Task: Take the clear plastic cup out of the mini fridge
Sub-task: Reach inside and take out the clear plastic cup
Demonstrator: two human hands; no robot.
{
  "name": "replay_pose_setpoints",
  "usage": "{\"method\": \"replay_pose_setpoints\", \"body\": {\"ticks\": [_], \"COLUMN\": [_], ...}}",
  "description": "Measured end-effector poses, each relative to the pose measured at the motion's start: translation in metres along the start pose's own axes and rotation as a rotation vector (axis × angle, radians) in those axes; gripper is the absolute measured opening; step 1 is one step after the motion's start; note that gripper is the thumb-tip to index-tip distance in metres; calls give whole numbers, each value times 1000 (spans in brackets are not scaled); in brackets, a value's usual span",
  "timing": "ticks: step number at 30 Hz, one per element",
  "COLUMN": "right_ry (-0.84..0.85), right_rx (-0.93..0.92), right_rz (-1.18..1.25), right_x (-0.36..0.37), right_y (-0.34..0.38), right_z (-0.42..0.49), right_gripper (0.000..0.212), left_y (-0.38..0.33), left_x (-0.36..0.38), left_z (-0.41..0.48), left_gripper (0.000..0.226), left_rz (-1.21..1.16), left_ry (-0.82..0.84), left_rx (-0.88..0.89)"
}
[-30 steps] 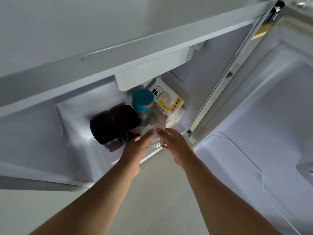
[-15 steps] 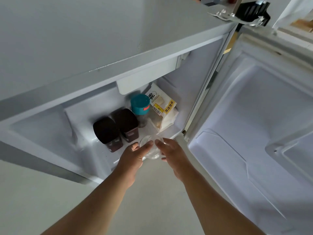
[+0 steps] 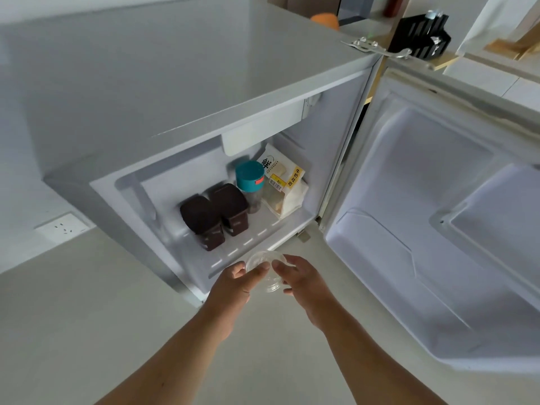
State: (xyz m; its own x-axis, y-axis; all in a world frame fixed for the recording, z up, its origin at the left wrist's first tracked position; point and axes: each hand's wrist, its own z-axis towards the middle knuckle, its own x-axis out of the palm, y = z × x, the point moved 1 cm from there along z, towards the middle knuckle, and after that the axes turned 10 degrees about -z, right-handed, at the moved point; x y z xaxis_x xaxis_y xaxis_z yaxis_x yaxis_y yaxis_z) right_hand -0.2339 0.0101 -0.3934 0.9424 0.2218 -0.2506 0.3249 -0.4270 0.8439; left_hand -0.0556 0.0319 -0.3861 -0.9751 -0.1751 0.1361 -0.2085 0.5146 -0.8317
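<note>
The clear plastic cup [image 3: 266, 268] is held between both hands, just in front of the mini fridge's [image 3: 204, 92] front lip and above the floor. My left hand [image 3: 233, 286] grips its left side with fingertips on the rim. My right hand [image 3: 301, 280] grips its right side. The cup looks empty and its mouth faces up toward the fridge. The fridge stands with its door [image 3: 432, 229] swung wide to the right.
Inside the fridge stand two dark brown lidded containers [image 3: 214, 214], a jar with a teal lid [image 3: 249, 182] and a white bread bag [image 3: 285, 185]. A wall socket [image 3: 62, 228] sits low at the left. Beige floor lies below my arms.
Both hands have drawn the cup back out of the fridge, from the shelf beside the brown containers to just past the front edge. The view has pulled back and up.
</note>
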Motion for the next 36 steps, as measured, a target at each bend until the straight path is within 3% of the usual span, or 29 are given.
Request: {"method": "replay_pose_setpoints", "body": {"ticks": [12,16,19,23,25,28,32,34,36], "right_ry": [43,45,58,73,81,98,106,109,104], "right_rx": [65,95,117,149,174,197,210,211,208], "right_rz": [-59,-66,-70,-48,-35,-36,-52,-59,-57], "right_x": [49,72,93,128,146,169,197,210,222], "right_y": [-34,-39,-38,-37,-37,-36,-32,-29,-24], "right_z": [-51,-66,-78,-93,-96,-99,-96,-94,-90], "right_gripper": [87,88,88,87,86,85,84,82,81], "left_y": [25,32,40,45,48,49,44,48,47], "left_x": [-50,-76,-99,-134,-151,-175,-202,-216,-228], "left_z": [-60,-71,-77,-85,-87,-87,-90,-86,-82], "left_gripper": [125,79,74,27,41,105,87,111,120], "left_rz": [22,61,61,98,80,73,38,12,-13], "left_ry": [71,90,94,110,98,88,95,62,39], "left_rx": [-100,-133,-157,-138,-150,-175,-154,-127,-109]}}
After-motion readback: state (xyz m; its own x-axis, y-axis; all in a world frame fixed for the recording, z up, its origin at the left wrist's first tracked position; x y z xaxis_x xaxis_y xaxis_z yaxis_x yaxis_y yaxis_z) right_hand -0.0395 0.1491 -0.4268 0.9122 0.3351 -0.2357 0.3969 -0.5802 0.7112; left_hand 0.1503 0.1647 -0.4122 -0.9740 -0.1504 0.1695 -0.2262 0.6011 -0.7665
